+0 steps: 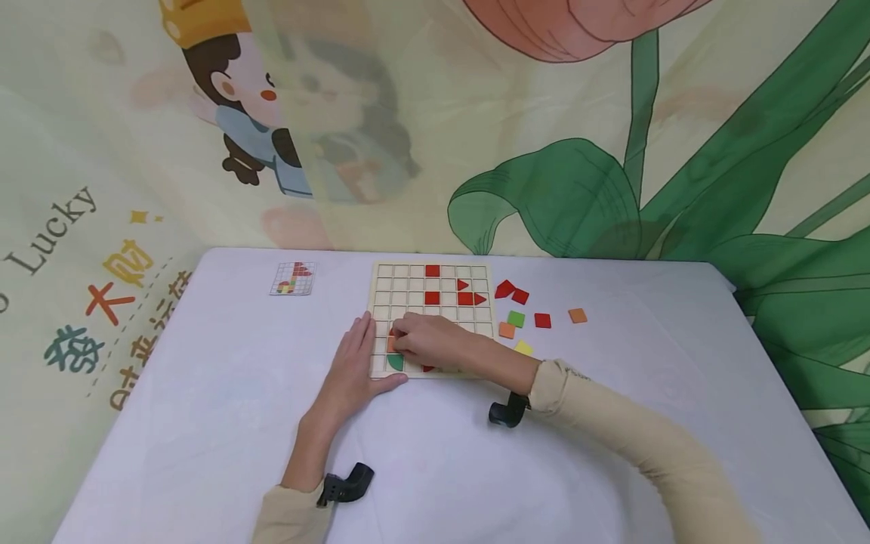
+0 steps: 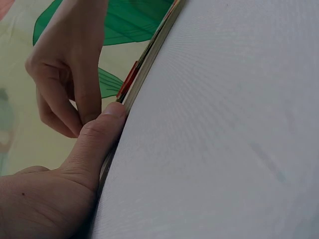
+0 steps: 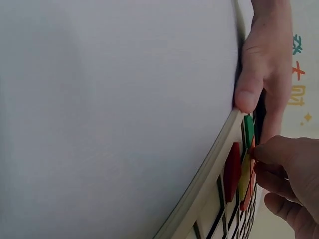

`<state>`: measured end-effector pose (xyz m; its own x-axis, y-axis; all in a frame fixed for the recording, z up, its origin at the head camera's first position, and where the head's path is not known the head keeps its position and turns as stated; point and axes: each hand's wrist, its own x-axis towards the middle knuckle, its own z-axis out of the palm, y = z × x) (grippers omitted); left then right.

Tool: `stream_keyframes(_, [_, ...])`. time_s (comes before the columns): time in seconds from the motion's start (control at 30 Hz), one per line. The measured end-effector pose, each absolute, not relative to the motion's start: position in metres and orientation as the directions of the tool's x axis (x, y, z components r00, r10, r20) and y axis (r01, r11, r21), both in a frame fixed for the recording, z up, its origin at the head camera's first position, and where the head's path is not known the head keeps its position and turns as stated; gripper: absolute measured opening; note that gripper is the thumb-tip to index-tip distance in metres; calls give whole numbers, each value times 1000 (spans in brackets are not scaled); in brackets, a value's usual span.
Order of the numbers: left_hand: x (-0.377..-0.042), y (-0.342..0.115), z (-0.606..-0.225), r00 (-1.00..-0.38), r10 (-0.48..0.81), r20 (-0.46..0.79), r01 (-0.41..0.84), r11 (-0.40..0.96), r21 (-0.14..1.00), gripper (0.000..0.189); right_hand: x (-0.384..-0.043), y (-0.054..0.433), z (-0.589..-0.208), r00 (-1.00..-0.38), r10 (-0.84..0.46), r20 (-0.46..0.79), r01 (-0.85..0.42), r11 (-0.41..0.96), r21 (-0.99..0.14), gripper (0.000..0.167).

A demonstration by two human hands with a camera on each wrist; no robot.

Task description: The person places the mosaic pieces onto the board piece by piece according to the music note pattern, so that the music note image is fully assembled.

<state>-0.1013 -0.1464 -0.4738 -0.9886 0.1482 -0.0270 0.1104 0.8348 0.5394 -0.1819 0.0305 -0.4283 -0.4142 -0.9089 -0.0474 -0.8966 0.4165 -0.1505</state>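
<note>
A square gridded board point(image 1: 401, 285) lies on the table with several flat colored tiles in its cells. My left hand point(image 1: 350, 365) rests along its left edge, fingers straight, thumb against the front edge near the corner. Over the lower left cells, my right hand point(image 1: 435, 339) pinches a small tile, mostly hidden by the fingertips. Beside those fingertips is an orange tile point(image 1: 391, 345), with a green quarter-round tile point(image 1: 395, 363) below it. The right wrist view shows a red tile point(image 3: 232, 172) and a yellow tile point(image 3: 243, 181) near the board's front edge.
Loose tiles lie right of the board, among them a green square point(image 1: 516, 319), a red square point(image 1: 542, 320), an orange square point(image 1: 578, 315) and a yellow piece point(image 1: 523, 347). A pattern card point(image 1: 293, 279) lies at the back left. A printed curtain point(image 1: 381, 219) hangs behind the table.
</note>
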Motion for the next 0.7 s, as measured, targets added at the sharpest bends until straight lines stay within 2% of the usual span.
stream_keyframes(0.2, [-102,-145,-471,-989,140,-57,87,838,538,109,-177,41,-424,-389,-919,-61,-918,392,-62,23])
stream_keyframes(0.47, [-102,-141,-472,-990,122,-69,65,835,547,111,-164,80,-411,-511,-858,48,-844,491,-218,32])
stream_keyframes(0.7, [-102,-142,-474,-992,114,-62,61,829,555,113,-138,132,-420,-558,-824,96,-821,531,-213,32])
